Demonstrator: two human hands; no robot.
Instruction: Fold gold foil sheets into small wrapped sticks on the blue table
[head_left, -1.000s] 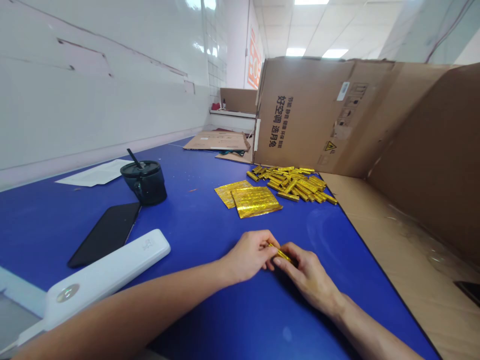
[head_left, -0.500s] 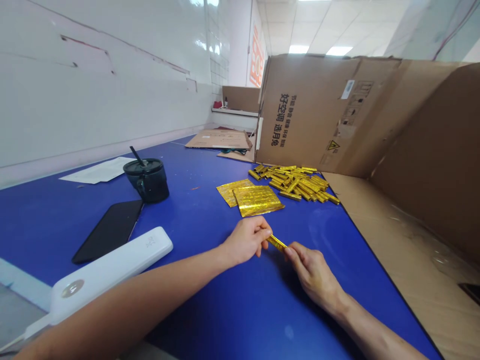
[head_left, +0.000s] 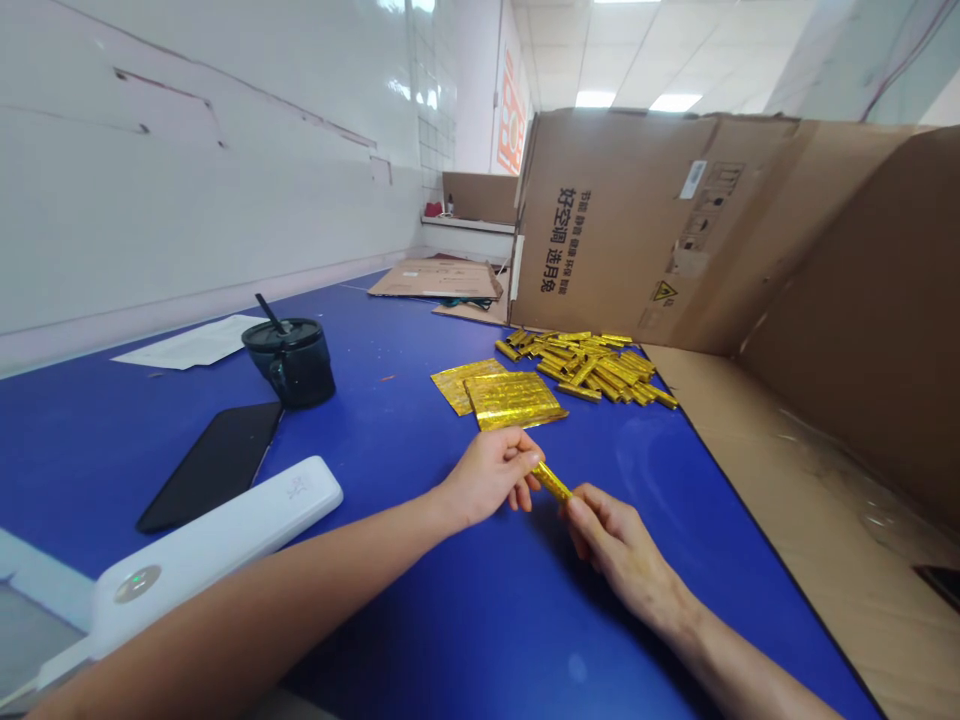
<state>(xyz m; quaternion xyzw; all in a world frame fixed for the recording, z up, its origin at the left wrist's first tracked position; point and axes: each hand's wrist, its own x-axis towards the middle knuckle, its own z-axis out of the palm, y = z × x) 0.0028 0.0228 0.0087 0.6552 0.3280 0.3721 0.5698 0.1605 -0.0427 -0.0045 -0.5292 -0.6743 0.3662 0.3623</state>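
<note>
Between my two hands a narrow gold foil roll (head_left: pixel 553 482) is stretched at a slant, just above the blue table. My left hand (head_left: pixel 496 470) pinches its upper left end. The lower right end is gripped between thumb and fingers of my right hand (head_left: pixel 611 530). Right behind my left hand lie flat gold foil sheets (head_left: pixel 516 400), one overlapping another. Farther back to the right is a loose pile of similar gold rolls (head_left: pixel 600 368).
A large cardboard box (head_left: pixel 622 230) stands behind the pile and along the right side. On the left are a dark lidded mug (head_left: pixel 291 365), a black phone (head_left: pixel 214 465), a white elongated device (head_left: pixel 225 540) and a paper sheet (head_left: pixel 187 343). Flat cardboard (head_left: pixel 435 278) lies at the back.
The foil roll has turned slightly between my fingers, and my left fingers have shifted their pinch a little. A small green light now shows on the white device.
</note>
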